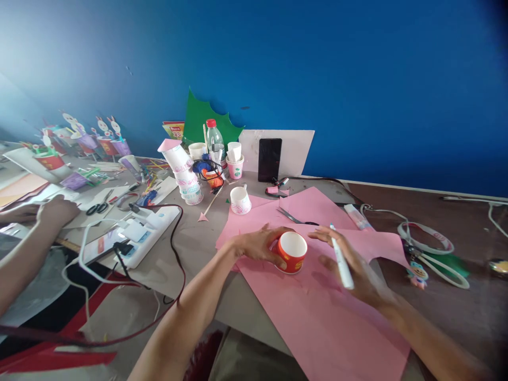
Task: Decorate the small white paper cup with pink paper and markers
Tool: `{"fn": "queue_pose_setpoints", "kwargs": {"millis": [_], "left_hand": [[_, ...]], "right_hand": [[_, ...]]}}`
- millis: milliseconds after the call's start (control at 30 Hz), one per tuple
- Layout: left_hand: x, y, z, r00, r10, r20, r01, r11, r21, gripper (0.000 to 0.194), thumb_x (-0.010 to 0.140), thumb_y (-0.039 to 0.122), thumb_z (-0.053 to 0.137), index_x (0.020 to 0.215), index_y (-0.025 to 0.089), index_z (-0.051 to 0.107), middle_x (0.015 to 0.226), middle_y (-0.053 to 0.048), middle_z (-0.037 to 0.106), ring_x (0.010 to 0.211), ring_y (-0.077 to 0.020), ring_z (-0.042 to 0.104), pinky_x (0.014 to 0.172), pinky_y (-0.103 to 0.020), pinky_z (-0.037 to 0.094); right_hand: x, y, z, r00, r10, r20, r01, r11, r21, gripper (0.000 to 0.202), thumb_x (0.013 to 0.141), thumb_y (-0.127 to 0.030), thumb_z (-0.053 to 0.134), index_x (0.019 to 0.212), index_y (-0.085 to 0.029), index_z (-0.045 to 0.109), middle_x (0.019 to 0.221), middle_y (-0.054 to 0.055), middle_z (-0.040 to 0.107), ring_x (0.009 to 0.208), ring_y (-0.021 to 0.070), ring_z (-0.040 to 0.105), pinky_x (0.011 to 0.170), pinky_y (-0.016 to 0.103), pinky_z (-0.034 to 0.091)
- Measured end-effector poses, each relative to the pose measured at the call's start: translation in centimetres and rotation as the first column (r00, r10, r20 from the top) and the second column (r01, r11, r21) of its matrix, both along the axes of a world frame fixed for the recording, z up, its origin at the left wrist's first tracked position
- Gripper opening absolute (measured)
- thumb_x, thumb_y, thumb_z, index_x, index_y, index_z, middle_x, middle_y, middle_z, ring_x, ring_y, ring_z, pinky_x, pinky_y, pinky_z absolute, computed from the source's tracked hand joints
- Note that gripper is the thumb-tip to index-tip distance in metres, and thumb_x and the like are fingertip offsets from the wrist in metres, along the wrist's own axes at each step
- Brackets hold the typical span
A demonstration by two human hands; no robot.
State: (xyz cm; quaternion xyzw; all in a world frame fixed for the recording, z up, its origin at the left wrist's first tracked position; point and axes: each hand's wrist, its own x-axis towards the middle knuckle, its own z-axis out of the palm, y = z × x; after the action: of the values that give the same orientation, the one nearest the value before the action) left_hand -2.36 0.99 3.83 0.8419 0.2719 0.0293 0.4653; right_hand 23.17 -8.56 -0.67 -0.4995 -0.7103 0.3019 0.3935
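My left hand (265,245) is wrapped around the left side of a red paper cup (292,253) with yellow marks and a white inside. The cup rests mouth up on a large pink paper sheet (317,312). Just right of the cup, my right hand (349,264) holds a white marker pen (342,259), tilted, between thumb and fingers. Some of its other fingers are stretched toward the cup, and the hand is slightly blurred. Scissors (293,217) lie on the pink paper behind the cup. Farther back stands a white patterned paper cup (240,201).
Stacked paper cups (186,177) with a pink cone top stand at back left, near a bottle (215,140). A phone (270,160) leans at the wall. On the left are a power strip (153,235) with cables and another person's hand (59,214). A lanyard (428,246) lies right.
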Motion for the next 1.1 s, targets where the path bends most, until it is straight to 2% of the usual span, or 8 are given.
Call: {"fn": "queue_pose_setpoints", "kwargs": {"millis": [67, 133, 233, 467, 633, 733, 833, 1100], "left_hand": [[0.0, 0.0, 0.2, 1.0, -0.013, -0.027, 0.013, 1.0, 0.008, 0.079, 0.072, 0.046, 0.079, 0.141, 0.03, 0.044, 0.137, -0.003, 0.059, 0.142, -0.0333, 0.036, 0.122, -0.056, 0.011], [0.0, 0.0, 0.2, 0.999, -0.003, -0.052, 0.004, 1.0, 0.02, 0.077, 0.071, 0.047, 0.08, 0.138, 0.03, 0.046, 0.136, -0.003, 0.059, 0.144, -0.035, 0.032, 0.121, -0.057, 0.015], [0.0, 0.1, 0.0, 0.997, 0.02, -0.078, -0.018, 1.0, 0.021, 0.075, 0.067, 0.048, 0.082, 0.133, 0.03, 0.05, 0.136, -0.005, 0.057, 0.142, -0.0382, 0.033, 0.117, -0.058, 0.023], [-0.2, 0.1, -0.7, 0.999, 0.018, 0.034, -0.019, 0.999, 0.049, 0.073, 0.065, 0.045, 0.085, 0.128, 0.027, 0.053, 0.13, -0.008, 0.051, 0.129, -0.0337, 0.043, 0.109, -0.052, 0.038], [-0.2, 0.0, -0.5, 1.0, 0.028, 0.008, -0.029, 0.998, 0.063, 0.075, 0.063, 0.049, 0.084, 0.128, 0.027, 0.054, 0.122, -0.007, 0.047, 0.122, -0.0325, 0.045, 0.106, -0.052, 0.041], [-0.2, -0.2, -0.2, 0.999, 0.042, -0.011, -0.042, 0.998, 0.039, 0.074, 0.063, 0.05, 0.084, 0.128, 0.029, 0.055, 0.121, -0.006, 0.045, 0.121, -0.0323, 0.046, 0.107, -0.052, 0.042], [-0.2, -0.3, 0.0, 0.997, 0.069, -0.035, -0.068, 0.998, 0.005, 0.08, 0.062, 0.051, 0.085, 0.132, 0.033, 0.052, 0.122, -0.006, 0.042, 0.122, -0.0323, 0.046, 0.106, -0.053, 0.043], [-0.3, -0.6, 0.2, 0.996, 0.08, -0.029, -0.08, 0.997, 0.006, 0.086, 0.058, 0.054, 0.086, 0.135, 0.032, 0.053, 0.13, -0.008, 0.04, 0.124, -0.0345, 0.046, 0.107, -0.053, 0.043]], "right_hand": [[0.5, 0.4, 0.9, 0.961, -0.052, -0.273, 0.018, 0.992, -0.126, 0.052, 0.098, -0.053, 0.046, 0.145, -0.03, 0.04, 0.122, 0.011, 0.069, 0.122, 0.0309, 0.061, 0.108, 0.057, 0.042], [0.9, 1.0, 1.7, 0.87, -0.092, -0.484, -0.009, 0.979, -0.202, 0.054, 0.097, -0.064, 0.038, 0.136, -0.029, 0.051, 0.105, 0.009, 0.074, 0.109, 0.0299, 0.067, 0.103, 0.056, 0.046], [1.1, 1.8, 2.7, 0.79, -0.165, -0.59, 0.003, 0.964, -0.266, 0.058, 0.091, -0.073, 0.041, 0.112, -0.026, 0.068, 0.088, 0.007, 0.072, 0.091, 0.0271, 0.068, 0.092, 0.048, 0.052], [-0.5, 3.8, 3.5, 0.755, -0.292, -0.587, 0.113, 0.94, -0.322, 0.028, 0.085, -0.052, 0.067, 0.084, -0.025, 0.066, 0.06, -0.003, 0.055, 0.064, 0.0169, 0.051, 0.066, 0.031, 0.047], [-2.4, 5.2, 3.7, 0.841, -0.257, -0.476, 0.076, 0.927, -0.367, 0.022, 0.078, -0.041, 0.073, 0.086, -0.022, 0.065, 0.076, -0.002, 0.06, 0.068, 0.0151, 0.053, 0.069, 0.03, 0.046], [-3.2, 5.5, 3.9, 0.878, -0.191, -0.438, -0.004, 0.914, -0.407, 0.029, 0.078, -0.038, 0.071, 0.101, -0.021, 0.067, 0.094, 0.003, 0.065, 0.073, 0.0162, 0.056, 0.075, 0.033, 0.048], [-3.6, 5.4, 4.2, 0.897, -0.125, -0.424, -0.079, 0.899, -0.432, 0.028, 0.083, -0.038, 0.062, 0.103, -0.019, 0.068, 0.092, 0.004, 0.066, 0.072, 0.017, 0.056, 0.074, 0.034, 0.048], [-3.7, 5.4, 3.3, 0.971, -0.125, -0.202, 0.03, 0.908, -0.417, 0.022, 0.086, -0.042, 0.055, 0.088, -0.022, 0.065, 0.071, -0.002, 0.057, 0.063, 0.0156, 0.048, 0.059, 0.028, 0.039]]}}
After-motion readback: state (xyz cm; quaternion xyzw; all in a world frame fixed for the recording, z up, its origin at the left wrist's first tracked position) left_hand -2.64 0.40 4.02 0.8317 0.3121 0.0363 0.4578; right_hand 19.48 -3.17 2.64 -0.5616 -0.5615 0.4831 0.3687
